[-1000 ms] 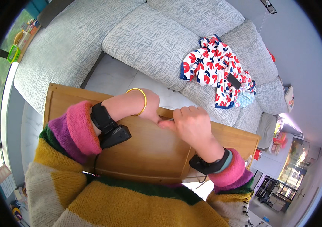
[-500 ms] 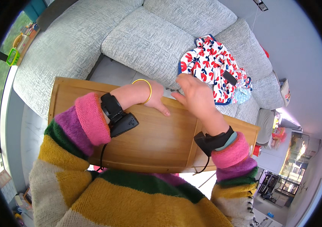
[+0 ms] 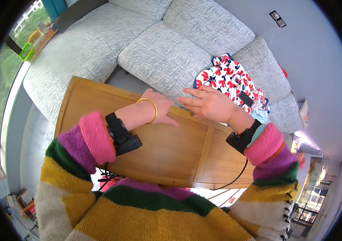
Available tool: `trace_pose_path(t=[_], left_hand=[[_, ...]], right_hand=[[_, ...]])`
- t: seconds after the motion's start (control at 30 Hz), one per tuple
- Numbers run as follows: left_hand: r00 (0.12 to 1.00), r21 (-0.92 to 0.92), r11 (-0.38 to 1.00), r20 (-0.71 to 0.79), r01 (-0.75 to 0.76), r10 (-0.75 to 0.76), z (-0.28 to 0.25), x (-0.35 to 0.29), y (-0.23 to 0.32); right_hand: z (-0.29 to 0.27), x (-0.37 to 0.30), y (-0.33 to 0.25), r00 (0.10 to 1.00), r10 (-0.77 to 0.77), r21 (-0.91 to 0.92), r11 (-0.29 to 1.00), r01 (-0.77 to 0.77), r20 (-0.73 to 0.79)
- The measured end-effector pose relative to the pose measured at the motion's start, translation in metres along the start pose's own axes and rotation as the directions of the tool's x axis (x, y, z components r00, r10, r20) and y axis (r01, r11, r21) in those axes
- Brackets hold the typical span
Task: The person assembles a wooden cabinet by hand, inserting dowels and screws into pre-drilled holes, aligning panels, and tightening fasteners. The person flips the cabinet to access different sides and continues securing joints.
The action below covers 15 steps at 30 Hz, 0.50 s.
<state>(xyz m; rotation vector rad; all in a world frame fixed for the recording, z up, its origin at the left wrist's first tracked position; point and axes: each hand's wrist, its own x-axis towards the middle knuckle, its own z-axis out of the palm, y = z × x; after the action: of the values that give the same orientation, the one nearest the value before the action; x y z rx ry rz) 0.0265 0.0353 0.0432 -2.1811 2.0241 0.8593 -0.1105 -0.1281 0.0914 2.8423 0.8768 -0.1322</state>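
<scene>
Presently both hands are empty at the far edge of the wooden bench [image 3: 167, 148], which stretches below them toward the wearer; contact with its top cannot be told. Left hand [image 3: 159, 107]: grip apart, thumb standing off the fingers. Right hand [image 3: 211, 105]: grip apart, fingers spread toward the left, a narrow gap between the two hands. Step in hand, as judged: free-handed, nothing held. Next move: any hold would call for drawing thumb and fingers together, black cable [image 3: 243, 170] kept clear
</scene>
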Motion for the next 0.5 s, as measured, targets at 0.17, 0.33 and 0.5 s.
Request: trace_pose_path(t=[0.17, 0.33, 0.5], left_hand=[[0.993, -0.006, 0.995, 0.066, 0.102, -0.101, -0.006, -0.002, 0.005], [0.99, -0.015, 0.993, 0.074, 0.118, -0.117, -0.01, -0.001, 0.007], [0.99, 0.007, 0.993, 0.071, 0.118, -0.118, -0.009, 0.001, 0.008]], right_hand=[[0.009, 0.007, 0.014, 0.971, -0.227, -0.191, 0.959, 0.208, -0.081], [0.014, -0.002, 0.007, 0.998, -0.043, -0.155, 0.987, 0.05, 0.047], [0.021, -0.014, -0.016, 0.958, 0.285, -0.07, 0.956, -0.286, -0.019]])
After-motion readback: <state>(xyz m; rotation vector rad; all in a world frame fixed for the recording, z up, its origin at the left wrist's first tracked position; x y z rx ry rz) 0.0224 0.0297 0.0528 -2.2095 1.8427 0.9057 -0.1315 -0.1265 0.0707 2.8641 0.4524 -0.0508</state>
